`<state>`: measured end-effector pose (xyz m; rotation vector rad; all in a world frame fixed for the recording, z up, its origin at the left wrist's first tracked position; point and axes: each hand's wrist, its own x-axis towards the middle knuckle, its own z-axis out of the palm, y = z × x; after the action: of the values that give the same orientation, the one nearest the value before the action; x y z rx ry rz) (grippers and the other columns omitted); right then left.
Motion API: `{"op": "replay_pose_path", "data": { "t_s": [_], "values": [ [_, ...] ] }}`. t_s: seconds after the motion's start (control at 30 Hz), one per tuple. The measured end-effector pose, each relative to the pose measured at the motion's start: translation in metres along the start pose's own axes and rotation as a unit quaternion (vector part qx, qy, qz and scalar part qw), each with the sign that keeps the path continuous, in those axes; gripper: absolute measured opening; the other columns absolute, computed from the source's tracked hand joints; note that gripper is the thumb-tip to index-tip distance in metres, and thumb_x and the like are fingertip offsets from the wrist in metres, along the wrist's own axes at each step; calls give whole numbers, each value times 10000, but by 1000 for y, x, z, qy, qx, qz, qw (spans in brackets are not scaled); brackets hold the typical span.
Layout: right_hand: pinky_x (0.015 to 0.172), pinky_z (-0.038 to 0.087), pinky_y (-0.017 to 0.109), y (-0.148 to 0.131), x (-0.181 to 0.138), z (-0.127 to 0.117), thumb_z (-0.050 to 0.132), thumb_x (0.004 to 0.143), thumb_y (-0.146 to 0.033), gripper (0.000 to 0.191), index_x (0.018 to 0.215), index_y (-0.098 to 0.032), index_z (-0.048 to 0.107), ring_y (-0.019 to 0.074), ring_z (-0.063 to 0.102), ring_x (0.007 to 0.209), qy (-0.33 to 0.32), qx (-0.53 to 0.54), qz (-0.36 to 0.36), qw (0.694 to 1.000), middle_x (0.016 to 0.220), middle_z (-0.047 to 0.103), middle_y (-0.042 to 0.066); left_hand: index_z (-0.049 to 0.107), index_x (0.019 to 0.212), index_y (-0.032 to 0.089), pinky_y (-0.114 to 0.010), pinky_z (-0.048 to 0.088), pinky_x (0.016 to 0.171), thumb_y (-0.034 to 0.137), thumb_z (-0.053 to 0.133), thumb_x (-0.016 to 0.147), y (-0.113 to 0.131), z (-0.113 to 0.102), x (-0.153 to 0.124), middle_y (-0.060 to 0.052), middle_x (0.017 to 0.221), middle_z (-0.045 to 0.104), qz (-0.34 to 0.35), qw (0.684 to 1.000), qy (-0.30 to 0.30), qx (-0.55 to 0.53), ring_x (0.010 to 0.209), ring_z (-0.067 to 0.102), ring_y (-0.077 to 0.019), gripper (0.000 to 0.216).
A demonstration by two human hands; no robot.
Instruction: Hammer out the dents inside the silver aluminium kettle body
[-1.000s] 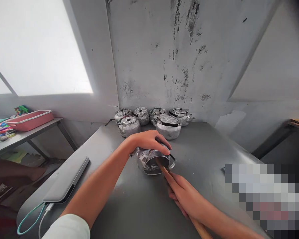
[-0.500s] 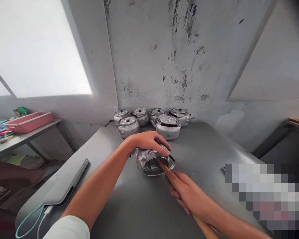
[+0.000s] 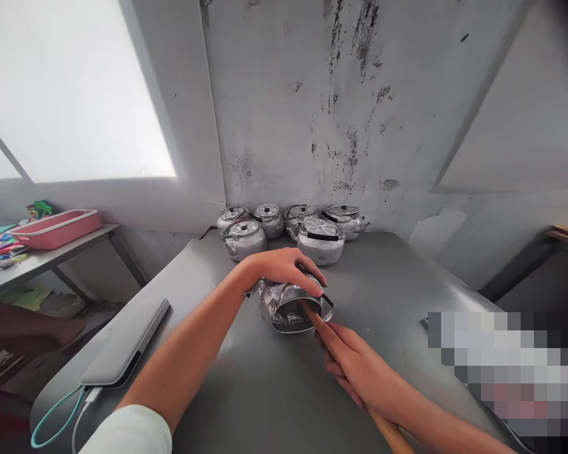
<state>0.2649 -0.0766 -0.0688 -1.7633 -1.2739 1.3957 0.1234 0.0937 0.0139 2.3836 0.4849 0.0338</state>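
A dented aluminium kettle point(image 3: 269, 308) lies tipped on the grey table, its lidless mouth facing me and its spout out to the left. Over its upper side my left hand point(image 3: 288, 268) is curled, thumb near the mouth's rim, gripping it by the black handle. My right hand point(image 3: 355, 362) is wrapped round a wooden stick point(image 3: 390, 432). The stick's far end goes into the kettle's mouth, so its tip is hidden inside.
Several similar lidded kettles point(image 3: 322, 249) stand along the back of the table point(image 3: 265, 403) by the stained wall. A grey power bank point(image 3: 123, 350) with cables lies at left. Beyond it, a side table holds a pink basket point(image 3: 59, 233). A blurred-out patch covers the right edge.
The view has shifted very slightly. Both hands, the kettle and the stick keep nearly the same positions.
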Motion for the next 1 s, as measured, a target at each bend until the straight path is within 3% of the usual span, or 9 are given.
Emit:
{"op": "replay_pose_path", "data": {
  "t_s": [0.53, 0.77, 0.83, 1.0],
  "values": [
    [280, 270, 154, -14, -4, 0, 312, 979, -606, 463, 752, -217, 417, 32, 282, 286, -22, 40, 11, 999, 523, 326, -105, 746, 1105, 311, -243, 430, 882, 612, 704, 722, 12, -3, 5, 36, 1154, 698, -20, 999, -26, 26, 1067, 605, -202, 489],
    [261, 349, 180, -22, -2, 5, 287, 1001, -512, 346, 965, -229, 483, 87, 368, 271, -51, 65, 62, 995, 471, 409, -94, 737, 1126, 324, -239, 443, 776, 590, 726, 690, 17, -5, 11, 30, 1060, 705, -50, 997, -44, 45, 966, 625, -190, 510],
    [265, 379, 182, -21, -2, 7, 288, 1007, -484, 314, 1001, -235, 479, 94, 350, 291, -38, 59, 47, 996, 457, 383, -99, 741, 1116, 327, -235, 442, 755, 583, 725, 692, 17, -3, 11, 32, 1036, 706, -53, 997, -41, 41, 948, 627, -186, 496],
    [247, 356, 159, -5, 0, 12, 333, 968, -611, 434, 876, -223, 506, 93, 324, 400, 8, 19, -30, 999, 532, 331, -81, 748, 1103, 324, -234, 436, 765, 563, 726, 702, 14, 0, 8, 37, 1030, 711, -54, 998, -19, 28, 937, 626, -183, 467]
  ]
}}
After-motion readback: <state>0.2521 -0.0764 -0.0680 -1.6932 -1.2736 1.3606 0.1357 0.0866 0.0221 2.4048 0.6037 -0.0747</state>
